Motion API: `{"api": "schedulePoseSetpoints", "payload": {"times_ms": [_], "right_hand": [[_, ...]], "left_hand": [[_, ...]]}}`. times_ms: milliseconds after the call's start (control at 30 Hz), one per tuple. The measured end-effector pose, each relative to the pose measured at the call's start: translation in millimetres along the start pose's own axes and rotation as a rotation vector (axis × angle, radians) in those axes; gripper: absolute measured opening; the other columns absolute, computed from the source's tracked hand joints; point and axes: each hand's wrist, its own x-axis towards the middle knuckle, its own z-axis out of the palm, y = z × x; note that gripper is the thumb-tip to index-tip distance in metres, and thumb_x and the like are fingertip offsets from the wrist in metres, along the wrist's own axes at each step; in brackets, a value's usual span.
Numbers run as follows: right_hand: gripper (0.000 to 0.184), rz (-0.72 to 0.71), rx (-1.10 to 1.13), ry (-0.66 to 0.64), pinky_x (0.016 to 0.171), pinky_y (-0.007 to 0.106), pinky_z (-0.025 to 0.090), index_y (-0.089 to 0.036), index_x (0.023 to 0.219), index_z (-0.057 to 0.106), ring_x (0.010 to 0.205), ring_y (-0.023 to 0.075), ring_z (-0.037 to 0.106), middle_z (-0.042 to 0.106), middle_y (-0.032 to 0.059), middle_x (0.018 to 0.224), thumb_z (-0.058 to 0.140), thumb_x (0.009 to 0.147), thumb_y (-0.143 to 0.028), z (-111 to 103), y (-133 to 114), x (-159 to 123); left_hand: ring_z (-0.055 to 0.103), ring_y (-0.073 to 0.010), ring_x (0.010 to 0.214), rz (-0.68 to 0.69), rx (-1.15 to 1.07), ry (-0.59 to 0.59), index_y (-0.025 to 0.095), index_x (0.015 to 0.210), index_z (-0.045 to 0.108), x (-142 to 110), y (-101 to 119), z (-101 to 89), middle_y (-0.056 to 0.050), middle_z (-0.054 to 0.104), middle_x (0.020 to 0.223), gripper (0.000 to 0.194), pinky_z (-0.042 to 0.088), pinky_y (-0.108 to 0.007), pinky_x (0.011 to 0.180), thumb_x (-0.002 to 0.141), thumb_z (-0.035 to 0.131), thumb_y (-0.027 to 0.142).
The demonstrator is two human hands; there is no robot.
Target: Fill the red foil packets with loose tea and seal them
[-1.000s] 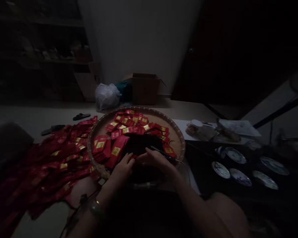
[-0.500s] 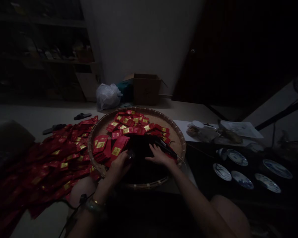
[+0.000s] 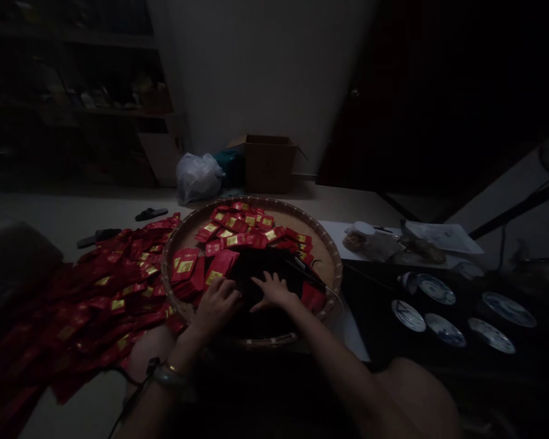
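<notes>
The room is very dark. A round woven basket tray [image 3: 329, 256] holds several red packets with gold labels [image 3: 238, 228] and a dark heap [image 3: 263, 262] in its middle. My left hand [image 3: 217, 305] rests at the heap's near left edge with its fingers curled; what they hold is hidden. My right hand [image 3: 272, 291] lies on the dark heap with fingers spread flat. A dark thin tool [image 3: 308, 274] lies on the tray just right of my right hand.
A large spread of red packets [image 3: 96, 292] covers the floor left of the tray. Blue-and-white saucers [image 3: 439, 311] sit at the right. Papers and a lidded container [image 3: 366, 235] lie behind them. A cardboard box [image 3: 268, 161], a plastic bag [image 3: 196, 177] and slippers [image 3: 150, 213] stand farther back.
My right hand has shifted left over the dark heap toward my left hand, its fingers spread. My left hand has stayed at the heap's left edge.
</notes>
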Motion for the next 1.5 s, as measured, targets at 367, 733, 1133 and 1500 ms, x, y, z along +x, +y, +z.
{"api": "schedulePoseSetpoints", "payload": {"times_ms": [367, 733, 1133, 1500], "right_hand": [[0.059, -0.133, -0.024, 0.025, 0.081, 0.037, 0.046, -0.03, 0.124, 0.056, 0.103, 0.0283, 0.056, 0.054, 0.0099, 0.119, 0.072, 0.067, -0.03, -5, -5, -8], [0.027, -0.169, 0.625, 0.337, 0.081, 0.03, 0.044, -0.016, 0.091, 0.061, 0.089, 0.019, 0.059, 0.064, 0.0038, 0.094, 0.063, 0.064, -0.016, -26, 37, -16], [0.033, -0.248, 1.145, 0.654, 0.083, 0.033, 0.044, -0.019, 0.091, 0.052, 0.086, 0.0182, 0.057, 0.059, -0.0001, 0.087, 0.065, 0.064, -0.032, -53, -18, -26], [0.023, -0.384, 0.774, 0.59, 0.08, 0.03, 0.045, -0.019, 0.082, 0.058, 0.084, 0.0168, 0.058, 0.061, -0.0001, 0.086, 0.067, 0.061, -0.017, -47, -26, -21]], "left_hand": [[0.053, -0.0153, 0.083, -0.171, -0.312, -0.284, 0.019, 0.092, 0.054, 11, -11, -30.4, -0.004, 0.055, 0.093, 0.021, 0.048, -0.029, 0.076, 0.085, 0.04, 0.005], [0.056, -0.0195, 0.096, -0.146, -0.294, -0.109, 0.025, 0.093, 0.067, 19, -19, -1.7, -0.005, 0.061, 0.108, 0.019, 0.048, -0.033, 0.081, 0.081, 0.058, 0.014], [0.059, -0.0187, 0.092, -0.167, -0.356, -0.062, 0.019, 0.094, 0.068, 33, -11, 13.2, -0.008, 0.062, 0.104, 0.02, 0.051, -0.032, 0.079, 0.078, 0.058, 0.011], [0.065, -0.0154, 0.085, -0.136, -0.434, 0.074, 0.02, 0.082, 0.07, 20, -19, 11.5, -0.006, 0.065, 0.102, 0.012, 0.054, -0.026, 0.075, 0.08, 0.06, 0.014]]}}
